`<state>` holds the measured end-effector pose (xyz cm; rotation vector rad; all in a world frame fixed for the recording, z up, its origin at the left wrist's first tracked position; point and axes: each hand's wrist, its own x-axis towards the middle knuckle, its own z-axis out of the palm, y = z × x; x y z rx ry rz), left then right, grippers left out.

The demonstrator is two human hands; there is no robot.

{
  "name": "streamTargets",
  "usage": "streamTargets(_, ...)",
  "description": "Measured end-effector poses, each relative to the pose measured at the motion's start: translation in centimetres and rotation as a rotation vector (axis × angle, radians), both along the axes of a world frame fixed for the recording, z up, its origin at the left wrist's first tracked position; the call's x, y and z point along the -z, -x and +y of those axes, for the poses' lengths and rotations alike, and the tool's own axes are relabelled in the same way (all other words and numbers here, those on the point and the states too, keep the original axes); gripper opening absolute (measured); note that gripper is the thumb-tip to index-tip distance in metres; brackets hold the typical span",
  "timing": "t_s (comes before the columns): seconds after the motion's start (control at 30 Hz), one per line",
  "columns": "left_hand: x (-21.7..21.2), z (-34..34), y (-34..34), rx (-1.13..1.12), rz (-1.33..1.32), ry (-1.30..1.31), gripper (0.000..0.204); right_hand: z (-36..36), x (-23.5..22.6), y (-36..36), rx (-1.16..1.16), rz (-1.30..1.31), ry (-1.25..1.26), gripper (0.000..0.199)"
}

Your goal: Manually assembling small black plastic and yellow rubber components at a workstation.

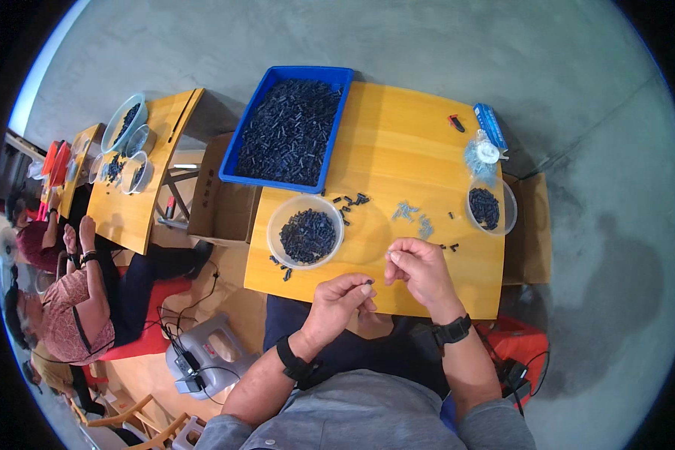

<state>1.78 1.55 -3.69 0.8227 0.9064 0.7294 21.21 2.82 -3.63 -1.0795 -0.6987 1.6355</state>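
Observation:
Over the table's front edge, my left hand (336, 306) pinches a small black plastic part (369, 283) between thumb and fingertips. Close by on the right, my right hand (420, 271) is closed in a pinch; what its fingertips hold is too small to make out. A clear round tub (340, 247) of black parts stands beyond my left hand, with several loose black parts (346, 201) around it. Small clear pieces (405, 211) lie in a loose heap beyond my right hand. At the right edge, another clear tub (514, 210) contains more black parts.
A blue tray (346, 79) full of black parts sits at the back left of the yellow table (397, 135). A bag of clear pieces (481, 159), a blue box (490, 126) and a red-black tool (456, 123) lie back right. People work at tables (124, 217) on the left.

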Motion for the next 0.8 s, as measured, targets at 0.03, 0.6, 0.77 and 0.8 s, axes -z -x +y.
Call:
streamTargets(0.03, -0.2, -0.1, 0.0, -0.002, 0.003, 0.002, 0.016, -0.3, -0.4, 0.1, -0.002, 0.003, 0.002, 0.006)
streamTargets(0.6, -0.9, -0.6, 0.4, 0.016, 0.075, -0.215, 0.013, -2.0, -4.7, 1.8, -0.249, -0.429, -0.297, 0.010)
streamTargets(0.77, -0.9, -0.6, 0.6, 0.016, 0.093, -0.218, 0.011, -1.8, -5.2, 2.0, -0.298, -0.553, -0.306, 0.011)
streamTargets(0.8, -1.0, -0.5, 0.6, 0.026, 0.098, -0.204, 0.010, -1.8, -5.3, 2.1, -0.318, -0.597, -0.311, 0.011)
